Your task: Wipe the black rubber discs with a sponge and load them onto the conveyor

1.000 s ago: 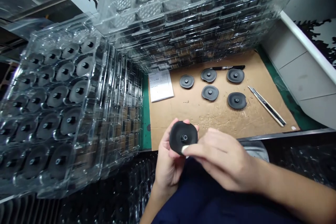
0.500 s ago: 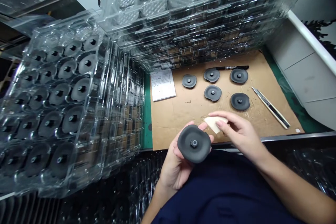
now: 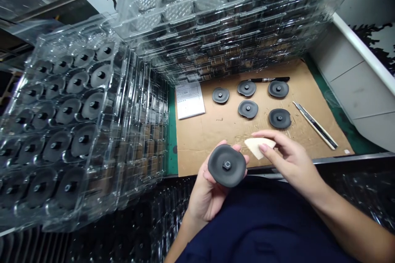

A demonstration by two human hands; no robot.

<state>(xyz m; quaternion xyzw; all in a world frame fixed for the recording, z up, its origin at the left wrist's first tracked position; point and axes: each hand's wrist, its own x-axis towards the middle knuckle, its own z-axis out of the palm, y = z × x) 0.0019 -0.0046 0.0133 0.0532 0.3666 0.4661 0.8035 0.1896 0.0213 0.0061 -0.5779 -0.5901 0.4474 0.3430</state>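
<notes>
On my feed the L hand (image 3: 202, 199) sat low in the middle of the frame, fingers curled behind a matte black disc (image 3: 226, 165) and cradling it face-up, so it was held just above the front edge of the work surface. The disc was a rounded, slightly squarish dish w/ a small raised stud at its centre. It looked like moulded rubber or soft plastic to me: prob light, a bit flexible, not fragile, and not very slippery. I'd take it by the rim from behind, as that hand did, and keep off the stud.

The R hand (image 3: 291, 162) was to the right of the disc, near but not touching it, thumb and fingers pressed together in a pinch on a cream foam wedge (image 3: 258, 147). The wedge looked soft and easy to squash, so a light pinch would do.

Beyond the hands, a cardboard sheet (image 3: 222, 131) carried five similar black discs (image 3: 248, 109), a black marker (image 3: 270, 79), a utility knife (image 3: 314, 130) and a printed sheet (image 3: 189, 100). Stacked clear blister trays (image 3: 68, 107) filled the left of the frame, w/ more (image 3: 216, 20) along the top.
</notes>
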